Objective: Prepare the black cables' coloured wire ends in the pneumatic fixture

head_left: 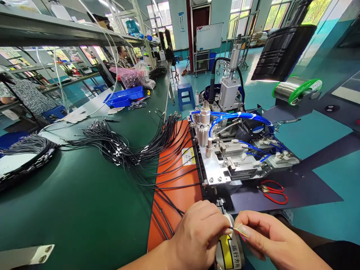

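Observation:
My left hand pinches the end of a black cable, just behind where its thin coloured wires come out. My right hand has thumb and fingers closed on those wires, close beside the left fingertips. Below both hands is a rounded machine part with a yellow and white label. More black cables run over the orange mat towards my left hand. Ahead stands a metal machine with blue air tubes.
Red-handled cutters lie on the dark plate at right. A solder wire spool and a black lamp-like hood are above. Bundled cables spread across the green table, with blue bins behind. Other people sit at far left.

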A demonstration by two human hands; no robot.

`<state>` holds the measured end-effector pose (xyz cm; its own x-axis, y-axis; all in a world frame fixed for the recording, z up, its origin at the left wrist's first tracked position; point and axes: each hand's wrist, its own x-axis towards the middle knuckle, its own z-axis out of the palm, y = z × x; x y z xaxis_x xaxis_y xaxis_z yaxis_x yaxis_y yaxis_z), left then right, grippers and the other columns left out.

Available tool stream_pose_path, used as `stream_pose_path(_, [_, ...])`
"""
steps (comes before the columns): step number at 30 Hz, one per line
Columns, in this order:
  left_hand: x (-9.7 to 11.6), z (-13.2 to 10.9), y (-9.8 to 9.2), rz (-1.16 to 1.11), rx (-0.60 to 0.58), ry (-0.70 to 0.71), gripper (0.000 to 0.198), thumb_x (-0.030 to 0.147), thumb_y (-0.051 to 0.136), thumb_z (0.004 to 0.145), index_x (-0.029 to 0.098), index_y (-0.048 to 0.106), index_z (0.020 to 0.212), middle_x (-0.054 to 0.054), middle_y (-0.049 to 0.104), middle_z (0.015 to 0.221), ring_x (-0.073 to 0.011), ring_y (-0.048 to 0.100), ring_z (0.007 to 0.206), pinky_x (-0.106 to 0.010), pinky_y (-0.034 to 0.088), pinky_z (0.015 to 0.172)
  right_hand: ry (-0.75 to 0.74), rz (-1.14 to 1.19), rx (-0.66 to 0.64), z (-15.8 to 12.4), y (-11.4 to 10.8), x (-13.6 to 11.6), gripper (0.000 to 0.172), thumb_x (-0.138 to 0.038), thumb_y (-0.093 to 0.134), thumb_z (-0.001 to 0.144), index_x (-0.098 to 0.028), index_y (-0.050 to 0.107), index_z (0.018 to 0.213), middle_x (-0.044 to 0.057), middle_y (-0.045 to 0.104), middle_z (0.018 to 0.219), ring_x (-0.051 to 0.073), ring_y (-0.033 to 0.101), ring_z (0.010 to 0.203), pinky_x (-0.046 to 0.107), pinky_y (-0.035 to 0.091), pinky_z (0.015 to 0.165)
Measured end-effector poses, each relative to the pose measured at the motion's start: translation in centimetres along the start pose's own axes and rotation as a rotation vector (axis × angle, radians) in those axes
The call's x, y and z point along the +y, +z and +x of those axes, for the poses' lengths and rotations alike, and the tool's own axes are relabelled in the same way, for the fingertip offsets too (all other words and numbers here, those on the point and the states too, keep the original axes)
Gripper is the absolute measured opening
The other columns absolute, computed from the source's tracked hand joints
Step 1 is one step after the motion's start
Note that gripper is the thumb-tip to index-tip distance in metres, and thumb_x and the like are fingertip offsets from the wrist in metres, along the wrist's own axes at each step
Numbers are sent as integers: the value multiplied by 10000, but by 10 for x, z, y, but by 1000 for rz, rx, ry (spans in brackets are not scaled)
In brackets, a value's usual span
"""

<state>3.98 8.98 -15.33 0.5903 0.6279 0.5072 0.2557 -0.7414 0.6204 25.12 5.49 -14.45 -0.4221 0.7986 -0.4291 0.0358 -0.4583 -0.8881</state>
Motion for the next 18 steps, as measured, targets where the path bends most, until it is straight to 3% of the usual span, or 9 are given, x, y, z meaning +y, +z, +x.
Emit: stream_pose_path(18, [4,-1,-1,38,-18,-64,131,141,489,959,140,600,890,-71,601,769,-162,503,722,-291,386,632,25,-23,52,-9,0,-1,378,-565,619,925,-193,659,867,-21,418,718,118,330,669,234,291,610])
